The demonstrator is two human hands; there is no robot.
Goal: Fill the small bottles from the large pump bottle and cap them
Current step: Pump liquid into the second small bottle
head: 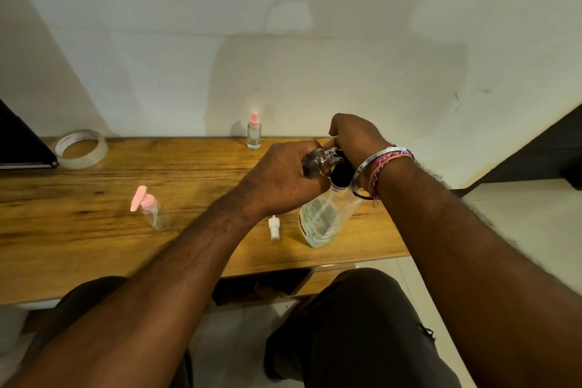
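left hand (pixel 283 179) fingers curled, right hand (pixel 356 138) clenched

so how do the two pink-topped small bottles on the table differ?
The spray-top bottle stands at the table's far edge by the wall; the pump-top bottle sits nearer, to the left. The spray-top bottle has a slim, straight pink nozzle; the pump-top bottle has a pink pump head with a long spout. Both are clear, capped, and apart from either hand.

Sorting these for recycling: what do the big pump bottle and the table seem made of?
The big pump bottle looks like clear glossy plastic, possibly glass: the liquid and tube show through. The table looks like wood or a wood-grain laminate, with streaky grain and a slight sheen.
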